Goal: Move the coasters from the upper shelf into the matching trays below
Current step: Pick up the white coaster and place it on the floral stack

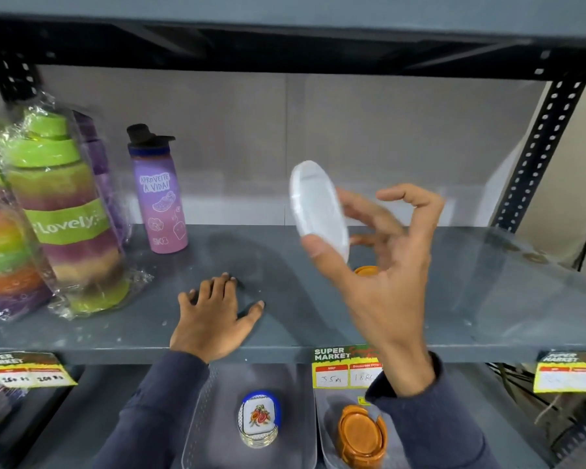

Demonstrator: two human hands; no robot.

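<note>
Coasters are mid-transfer: the right hand pinches a white coaster, tilted, above the upper shelf. At nine o'clock of it, the left hand rests flat and empty. Next, I judge, it must descend to a matching tray; the trays show a floral stack and an orange stack.

Left hand flat and spread, right hand raised in a pinch.

The left hand lies palm down with its fingers fanned forward and the thumb splayed out to the right, its dark blue sleeve running back toward the lower left. The right hand is lifted higher, palm turned leftward, wrist upright above its own dark sleeve. Its thumb presses from below while the first fingers reach over from behind, gripping a white disc; the remaining fingers curl loosely, though motion blur softens their outline.
</note>
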